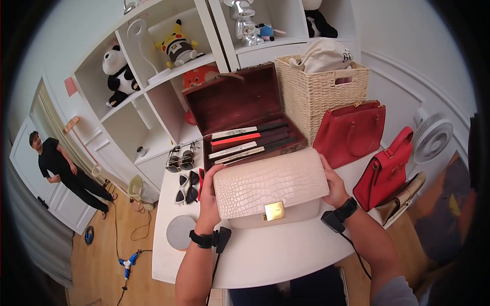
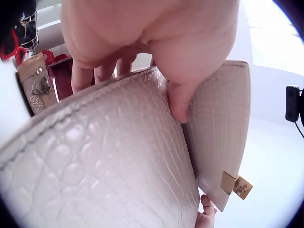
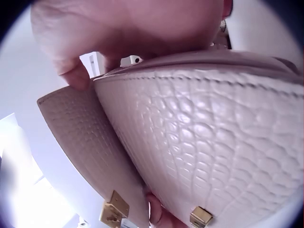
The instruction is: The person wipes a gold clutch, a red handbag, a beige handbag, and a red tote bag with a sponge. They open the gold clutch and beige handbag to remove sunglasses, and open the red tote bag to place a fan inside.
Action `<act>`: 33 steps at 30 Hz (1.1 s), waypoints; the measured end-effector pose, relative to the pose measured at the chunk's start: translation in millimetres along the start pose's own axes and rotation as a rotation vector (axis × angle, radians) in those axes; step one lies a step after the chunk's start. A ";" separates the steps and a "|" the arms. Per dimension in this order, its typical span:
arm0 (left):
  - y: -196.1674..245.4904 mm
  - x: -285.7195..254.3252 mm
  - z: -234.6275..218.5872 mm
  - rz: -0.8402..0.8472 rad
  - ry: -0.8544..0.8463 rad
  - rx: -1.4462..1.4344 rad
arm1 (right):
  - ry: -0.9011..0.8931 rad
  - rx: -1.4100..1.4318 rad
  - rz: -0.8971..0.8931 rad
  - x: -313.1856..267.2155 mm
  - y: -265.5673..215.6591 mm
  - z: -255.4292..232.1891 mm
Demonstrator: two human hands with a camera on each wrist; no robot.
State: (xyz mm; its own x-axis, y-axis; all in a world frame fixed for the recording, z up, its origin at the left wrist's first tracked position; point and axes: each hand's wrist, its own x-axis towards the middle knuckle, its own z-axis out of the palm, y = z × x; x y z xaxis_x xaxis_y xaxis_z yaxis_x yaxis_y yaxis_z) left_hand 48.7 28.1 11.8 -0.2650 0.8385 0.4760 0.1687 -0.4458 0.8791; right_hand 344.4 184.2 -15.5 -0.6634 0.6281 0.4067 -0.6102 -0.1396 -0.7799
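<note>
A pale pink crocodile-textured handbag [image 1: 270, 183] with a gold clasp [image 1: 274, 210] is held between both hands above the white table. At its left end, the left hand [image 1: 208, 196] grips the side; in the left wrist view its thumb [image 2: 179, 102] presses between the flap [image 2: 218, 118] and the body [image 2: 109, 152]. My right hand [image 1: 334, 186] grips the opposite end, and in the right wrist view one digit [image 3: 76, 76] lies at the gap beside the flap [image 3: 85, 137]. The flap stands slightly apart from the body in both wrist views.
Behind the bag lies an open dark red case [image 1: 240, 102] with long narrow items. Sunglasses [image 1: 181, 158] and a grey disc [image 1: 181, 232] are at the left. Red handbags [image 1: 352, 132] and a wicker basket [image 1: 319, 97] stand at the right. A person [image 1: 64, 166] stands far left.
</note>
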 end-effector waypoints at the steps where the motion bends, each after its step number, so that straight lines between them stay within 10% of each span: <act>1: -3.4 -0.4 -0.1 -0.006 0.003 -0.008 | 0.004 -0.005 0.008 0.7 1.2 0.2; 5: -11.4 -3.7 -1.4 0.045 0.035 0.068 | 0.117 0.050 0.054 8.3 15.1 5.1; 12: -12.7 -5.2 -7.9 -0.309 0.130 -0.854 | 0.091 -0.127 0.112 4.9 14.8 10.4; 14: -9.3 -8.3 -0.8 -0.163 0.015 -0.112 | 0.086 -0.144 0.119 4.9 12.2 10.3; 30: -9.0 -18.3 11.3 -0.040 0.089 0.351 | 0.157 -0.303 0.360 4.5 3.9 19.9; 33: 20.6 -26.1 32.2 0.290 0.182 1.087 | 0.170 -0.217 0.374 5.1 9.6 14.8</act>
State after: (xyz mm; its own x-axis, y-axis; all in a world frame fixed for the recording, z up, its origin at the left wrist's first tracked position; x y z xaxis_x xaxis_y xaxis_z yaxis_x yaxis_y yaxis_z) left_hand 89.7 7.1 16.7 -0.2013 0.6505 0.7323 0.9557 -0.0335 0.2925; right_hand 328.7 174.7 -13.9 -0.7292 0.6842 0.0087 -0.2255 -0.2282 -0.9471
